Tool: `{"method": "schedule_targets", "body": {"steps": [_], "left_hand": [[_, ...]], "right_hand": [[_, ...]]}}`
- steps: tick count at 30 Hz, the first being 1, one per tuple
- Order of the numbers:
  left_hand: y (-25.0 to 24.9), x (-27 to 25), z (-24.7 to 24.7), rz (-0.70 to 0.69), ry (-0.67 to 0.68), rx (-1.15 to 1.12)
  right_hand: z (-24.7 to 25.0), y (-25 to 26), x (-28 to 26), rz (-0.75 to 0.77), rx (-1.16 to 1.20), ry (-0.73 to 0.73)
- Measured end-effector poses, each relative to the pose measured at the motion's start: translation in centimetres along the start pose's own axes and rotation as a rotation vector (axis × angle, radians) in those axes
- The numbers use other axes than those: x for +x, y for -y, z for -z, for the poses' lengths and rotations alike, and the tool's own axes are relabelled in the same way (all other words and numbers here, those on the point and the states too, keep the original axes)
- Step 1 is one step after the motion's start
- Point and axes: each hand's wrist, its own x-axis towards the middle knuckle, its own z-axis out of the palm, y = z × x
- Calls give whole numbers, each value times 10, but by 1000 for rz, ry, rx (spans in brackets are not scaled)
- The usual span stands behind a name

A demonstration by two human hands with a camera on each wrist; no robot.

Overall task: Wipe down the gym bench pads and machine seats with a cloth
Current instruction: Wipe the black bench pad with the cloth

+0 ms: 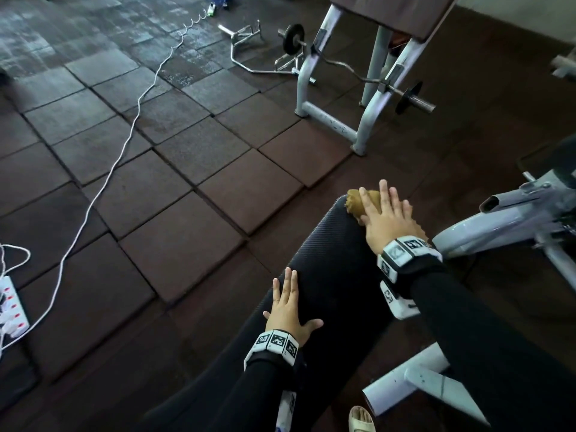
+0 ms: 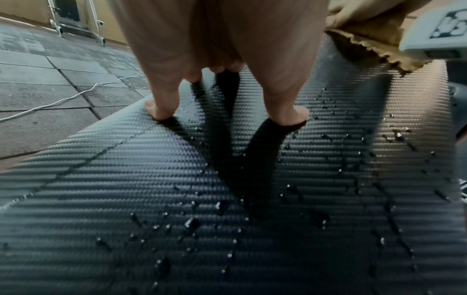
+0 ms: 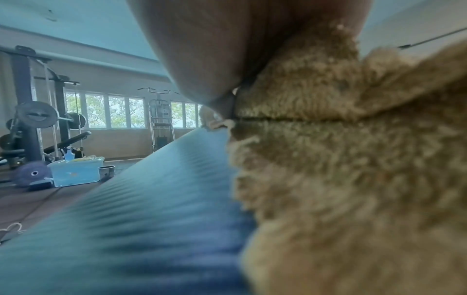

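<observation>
A long black textured bench pad (image 1: 336, 275) runs from the lower left toward the upper right of the head view. My right hand (image 1: 385, 213) lies flat, fingers straight, pressing a tan fuzzy cloth (image 1: 363, 202) onto the pad's far end. In the right wrist view the cloth (image 3: 341, 169) fills the right half, on the pad (image 3: 151, 199). My left hand (image 1: 288, 307) rests flat on the pad's left edge with fingers spread. In the left wrist view the left hand (image 2: 225, 59) sits on the pad (image 2: 227, 199), which carries several water droplets; the cloth (image 2: 366, 40) shows at top right.
A white preacher-curl frame (image 1: 339, 88) with an EZ bar (image 1: 358, 73) stands ahead. A white cable (image 1: 124, 145) crosses the rubber floor tiles to a power strip (image 1: 11, 307) at left. A grey machine frame (image 1: 514, 219) is close on the right. My sandalled foot (image 1: 361, 420) is beside the bench's base.
</observation>
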Motion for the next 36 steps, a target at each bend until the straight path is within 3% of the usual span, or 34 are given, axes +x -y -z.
{"method": "schedule_targets", "body": {"steps": [4,8,11,17,23,30,36], "left_hand": [[0,-1,1,-3,-2,2],[0,-1,1,1,-4,15],[0,-2,1,-2,-14,13],[0,-1,0,-4,-18,5],[-1,-3,2,-17,-13,0],[-4,-3,2,-30,-18,4],[-17,-7,6,-4,-60,66]], "right_hand": [[-15,37,-3,117,-67,16],[-53,56,-57,313,-105,72],[-66,43,-94,389,-74,77],[-41,5,-73,239,-49,-60],[-13,31,-12,42,45,-49],[-5,58,-12,61,373,-191],[-41,43,-37,122,106,-50]]}}
